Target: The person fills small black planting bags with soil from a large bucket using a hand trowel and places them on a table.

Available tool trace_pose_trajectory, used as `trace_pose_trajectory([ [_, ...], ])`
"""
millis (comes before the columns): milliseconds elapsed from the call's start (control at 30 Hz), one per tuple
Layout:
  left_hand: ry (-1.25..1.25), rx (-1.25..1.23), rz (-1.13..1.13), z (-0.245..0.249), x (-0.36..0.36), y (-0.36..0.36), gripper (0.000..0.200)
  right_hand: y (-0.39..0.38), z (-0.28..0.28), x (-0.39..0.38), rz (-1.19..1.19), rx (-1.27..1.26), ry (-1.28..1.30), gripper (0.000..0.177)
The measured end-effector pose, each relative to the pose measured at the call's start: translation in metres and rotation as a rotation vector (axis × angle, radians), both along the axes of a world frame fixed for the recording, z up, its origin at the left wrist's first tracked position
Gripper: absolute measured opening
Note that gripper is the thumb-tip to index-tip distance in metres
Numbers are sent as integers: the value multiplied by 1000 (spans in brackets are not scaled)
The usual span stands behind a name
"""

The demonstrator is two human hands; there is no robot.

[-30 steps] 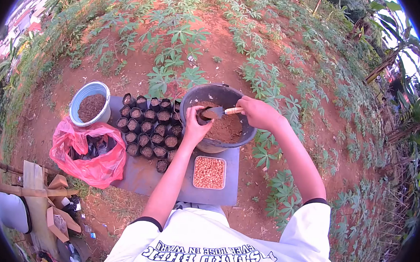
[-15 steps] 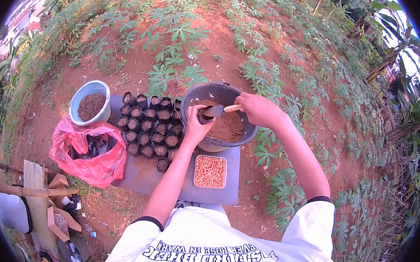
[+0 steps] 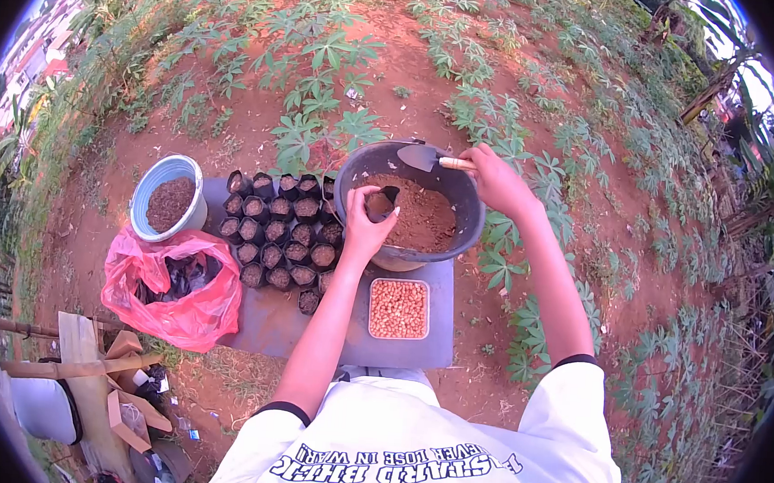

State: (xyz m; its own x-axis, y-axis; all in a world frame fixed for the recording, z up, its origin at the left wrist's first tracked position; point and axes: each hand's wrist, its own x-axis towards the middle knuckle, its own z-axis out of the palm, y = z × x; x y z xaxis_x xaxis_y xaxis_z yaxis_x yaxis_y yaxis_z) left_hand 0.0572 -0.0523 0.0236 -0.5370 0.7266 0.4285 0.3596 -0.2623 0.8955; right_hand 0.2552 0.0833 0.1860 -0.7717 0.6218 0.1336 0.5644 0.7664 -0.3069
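Observation:
My left hand (image 3: 367, 224) is wrapped round a small black bag (image 3: 381, 204) with soil showing in its mouth, held over the left part of a large black bucket (image 3: 464, 244). Brown soil (image 3: 429, 217) lies inside that bucket. At its far right rim my right hand (image 3: 492, 179) grips the wooden handle of a small trowel (image 3: 420, 158), whose blade hangs over the bucket's far side. Left of the bucket, rows of black bags filled with soil (image 3: 277, 231) stand on a grey table (image 3: 343, 350).
A clear container of orange-tan kernels (image 3: 399, 309) sits near the table's front edge. To the left are a light blue bucket of soil (image 3: 199, 177) and a pink plastic bag (image 3: 123, 290) holding dark plastic. Leafy plants (image 3: 328, 51) grow beyond the table on reddish ground.
The trowel has moved up and away from the small bag, toward the bucket's far rim, with my right hand. The view has shifted slightly.

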Motion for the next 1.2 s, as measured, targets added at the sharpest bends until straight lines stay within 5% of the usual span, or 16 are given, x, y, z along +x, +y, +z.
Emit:
trace_pose_trajectory([
  [167,-33,41,-12,-12,-1,7,48,11,-105,-6,-97,-103,72,25],
  [400,-196,-38,-118,-19,-5,9,46,24,-177,-28,-235,-168,43,31],
  [467,-374,-30,-166,-29,-6,11,47,24,-188,-30,-267,-203,65,31],
  [1200,-361,-58,-188,-20,-4,8,43,21,-194,-36,-402,-210,-72,40],
])
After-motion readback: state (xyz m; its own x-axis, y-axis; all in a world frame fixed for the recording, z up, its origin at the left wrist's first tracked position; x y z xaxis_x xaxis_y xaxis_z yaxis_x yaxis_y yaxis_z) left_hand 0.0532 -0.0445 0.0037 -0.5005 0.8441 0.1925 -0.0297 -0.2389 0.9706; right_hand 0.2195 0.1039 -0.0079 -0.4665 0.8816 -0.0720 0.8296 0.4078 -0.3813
